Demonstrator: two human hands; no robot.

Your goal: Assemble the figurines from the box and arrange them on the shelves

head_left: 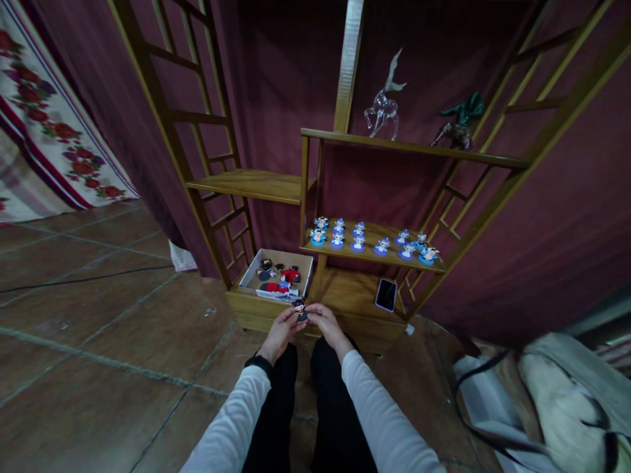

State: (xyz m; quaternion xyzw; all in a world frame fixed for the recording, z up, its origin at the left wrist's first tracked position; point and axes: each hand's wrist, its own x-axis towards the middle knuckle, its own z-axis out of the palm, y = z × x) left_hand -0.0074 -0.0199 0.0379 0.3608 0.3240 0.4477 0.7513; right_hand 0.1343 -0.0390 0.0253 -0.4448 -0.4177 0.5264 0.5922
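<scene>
Holding a little black-haired figurine (pixel 300 311) up between both hands right now, just in front of the shelf unit (pixel 276 320) and over the knees. The left hand (pixel 280 333) has its grip pinched closed on the left side and base of the thing, and the right hand (pixel 325 320) has fingertips closed in on the other side, so basically zero gap in either grip. Figurine looks upright, dark round base at the bottom, a bit of red on the body, too small to make out much more

Just past the grip and a little to the left there's an open cardboard box (pixel 308 274) on the low shelf, with more figures (pixel 290 274) jumbled inside, mostly red and black, some lying on their sides. Off to the right of the grip, on that same low level, a phone (pixel 386 294) lies screen up, dark.

Up and to the right of the grip is the middle shelf (pixel 374 257) with a bunch of small white, blue and purple figures (pixel 358 243) standing on round bases, roughly two rows. Way above those, on the top shelf (pixel 419 148), a clear deer ornament (pixel 383 112) and a dark green statue (pixel 461 123), well apart from each other. Far right of the grip, a pale bag (pixel 562 387) sits on the floor (pixel 123 341)
</scene>
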